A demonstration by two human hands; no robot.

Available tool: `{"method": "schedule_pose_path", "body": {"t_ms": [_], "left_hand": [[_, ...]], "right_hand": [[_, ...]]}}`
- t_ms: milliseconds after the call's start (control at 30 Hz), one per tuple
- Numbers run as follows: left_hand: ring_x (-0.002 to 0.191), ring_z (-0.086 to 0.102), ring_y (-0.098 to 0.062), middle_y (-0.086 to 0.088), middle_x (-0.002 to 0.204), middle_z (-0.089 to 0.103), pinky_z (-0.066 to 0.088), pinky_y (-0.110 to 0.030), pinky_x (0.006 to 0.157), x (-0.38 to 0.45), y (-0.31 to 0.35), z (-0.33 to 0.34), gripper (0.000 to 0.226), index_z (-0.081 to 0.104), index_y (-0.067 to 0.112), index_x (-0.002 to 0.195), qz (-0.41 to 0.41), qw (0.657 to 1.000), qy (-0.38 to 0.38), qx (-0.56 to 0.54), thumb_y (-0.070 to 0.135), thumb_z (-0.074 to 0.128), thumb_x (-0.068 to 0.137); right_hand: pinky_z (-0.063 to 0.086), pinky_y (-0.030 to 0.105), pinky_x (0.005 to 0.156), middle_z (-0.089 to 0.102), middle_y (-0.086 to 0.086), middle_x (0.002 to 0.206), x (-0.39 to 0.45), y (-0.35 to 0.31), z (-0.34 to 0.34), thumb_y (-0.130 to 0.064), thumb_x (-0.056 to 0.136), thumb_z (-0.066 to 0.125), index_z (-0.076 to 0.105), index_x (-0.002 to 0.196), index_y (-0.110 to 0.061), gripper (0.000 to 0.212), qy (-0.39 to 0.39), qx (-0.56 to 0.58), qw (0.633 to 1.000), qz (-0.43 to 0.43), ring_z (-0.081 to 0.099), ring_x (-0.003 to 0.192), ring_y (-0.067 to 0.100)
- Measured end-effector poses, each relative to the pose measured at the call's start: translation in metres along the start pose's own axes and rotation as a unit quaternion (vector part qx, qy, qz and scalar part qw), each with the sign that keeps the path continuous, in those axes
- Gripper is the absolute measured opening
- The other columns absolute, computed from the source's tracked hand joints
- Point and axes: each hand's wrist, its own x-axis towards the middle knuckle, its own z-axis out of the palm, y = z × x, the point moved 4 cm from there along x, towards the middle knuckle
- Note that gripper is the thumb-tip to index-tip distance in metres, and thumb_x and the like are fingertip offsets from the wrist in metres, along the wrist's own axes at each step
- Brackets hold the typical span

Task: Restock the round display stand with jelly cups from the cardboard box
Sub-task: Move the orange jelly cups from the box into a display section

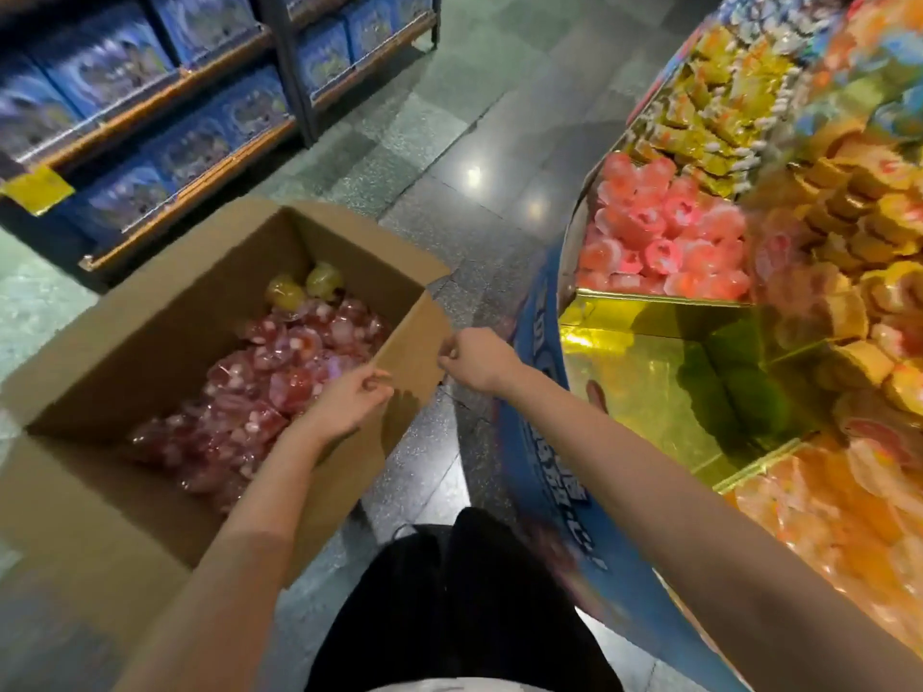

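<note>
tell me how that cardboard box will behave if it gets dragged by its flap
The cardboard box probably drags heavily: red jelly cups cover its bottom. The thin flap both hands grip may bend or tear first. The glossy floor should let it slide.

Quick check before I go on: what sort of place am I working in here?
Most likely a shop floor, a sweets or snack store. A round display stand holds compartments of wrapped sweets, shelves carry rows of blue boxes, and an open cardboard box of jelly cups sits on the tiled floor.

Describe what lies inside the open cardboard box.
Inside the cardboard box lie many red jelly cups, with two yellow jelly cups at the far end. The left hand covers some; deeper layers are hidden.
</note>
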Motion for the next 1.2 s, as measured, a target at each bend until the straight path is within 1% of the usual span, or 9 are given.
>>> {"method": "schedule_pose_path", "body": {"t_ms": [167,267,500,567,667,800,967,1033,1200], "left_hand": [[0.094,0.057,-0.015,-0.003,0.106,0.062,0.039,-0.003,0.065,-0.018,-0.058,-0.038,0.024,0.061,0.009,0.118,-0.072,0.992,0.082,-0.068,0.011,0.058,0.094],[0.079,0.061,-0.01,0.004,0.096,0.063,0.042,-0.003,0.056,-0.02,-0.087,-0.052,0.019,0.058,0.019,0.114,-0.123,0.979,0.103,-0.129,0.016,0.057,0.096],[0.111,0.06,-0.02,-0.004,0.122,0.063,0.049,-0.037,0.097,0.009,-0.125,-0.082,0.025,0.06,0.012,0.12,-0.218,0.935,0.181,-0.212,0.014,0.057,0.095],[0.105,0.063,-0.02,-0.008,0.12,0.064,0.054,-0.032,0.088,0.024,-0.132,-0.086,0.023,0.058,0.012,0.119,-0.241,0.911,0.209,-0.26,0.007,0.051,0.097],[0.086,0.067,-0.011,-0.007,0.109,0.066,0.054,-0.014,0.064,0.045,-0.137,-0.092,0.027,0.054,0.008,0.125,-0.256,0.88,0.255,-0.307,0.003,0.044,0.1],[0.083,0.07,-0.004,-0.006,0.113,0.066,0.059,-0.028,0.076,0.064,-0.151,-0.091,0.04,0.05,0.016,0.128,-0.288,0.819,0.3,-0.397,-0.005,0.051,0.095],[0.099,0.062,-0.001,0.009,0.108,0.063,0.053,-0.013,0.076,0.083,-0.161,-0.093,0.043,0.055,0.017,0.125,-0.294,0.8,0.329,-0.407,0.002,0.067,0.086],[0.098,0.062,-0.001,0.007,0.107,0.063,0.053,-0.013,0.08,0.088,-0.167,-0.092,0.04,0.056,0.015,0.125,-0.298,0.789,0.342,-0.414,0.002,0.065,0.088],[0.104,0.062,-0.009,0.006,0.11,0.064,0.051,-0.022,0.089,0.095,-0.174,-0.089,0.03,0.057,0.021,0.121,-0.3,0.762,0.372,-0.438,0.011,0.061,0.092]], "right_hand": [[0.052,0.036,0.075,0.064,0.014,0.08,0.05,-0.068,0.025,-0.026,0.095,0.05,0.069,0.1,-0.002,0.03,-0.067,-0.055,0.994,-0.068,0.063,0.083,0.032],[0.054,0.041,0.074,0.069,0.019,0.092,0.09,-0.094,0.041,-0.027,0.094,0.052,0.066,0.106,0.002,0.034,-0.104,-0.067,0.988,-0.097,0.064,0.081,0.033],[0.046,0.032,0.069,0.066,0.012,0.088,0.208,-0.123,0.069,-0.018,0.09,0.055,0.063,0.09,-0.004,0.017,-0.152,-0.083,0.979,-0.111,0.061,0.086,0.028],[0.039,0.029,0.065,0.064,0.013,0.091,0.241,-0.128,0.073,-0.016,0.091,0.052,0.058,0.081,-0.004,0.017,-0.163,-0.091,0.977,-0.1,0.059,0.087,0.029],[0.041,0.029,0.071,0.064,0.014,0.105,0.293,-0.132,0.087,-0.018,0.089,0.055,0.059,0.104,-0.005,0.02,-0.169,-0.062,0.981,-0.077,0.061,0.097,0.031],[0.044,0.029,0.073,0.065,0.009,0.103,0.349,-0.144,0.112,-0.028,0.088,0.063,0.059,0.114,-0.003,0.036,-0.161,-0.01,0.986,-0.042,0.062,0.1,0.027],[0.051,0.035,0.081,0.057,0.012,0.127,0.395,-0.157,0.147,-0.058,0.071,0.076,0.053,0.125,-0.008,0.077,-0.148,0.005,0.989,0.009,0.06,0.109,0.029],[0.047,0.028,0.076,0.045,0.013,0.142,0.405,-0.16,0.158,-0.064,0.072,0.071,0.057,0.121,-0.008,0.077,-0.125,-0.048,0.991,0.018,0.057,0.114,0.028],[0.043,0.03,0.094,0.038,0.009,0.147,0.416,-0.161,0.163,-0.057,0.076,0.071,0.056,0.129,-0.007,0.074,-0.034,-0.025,0.999,0.024,0.047,0.128,0.024]]}}
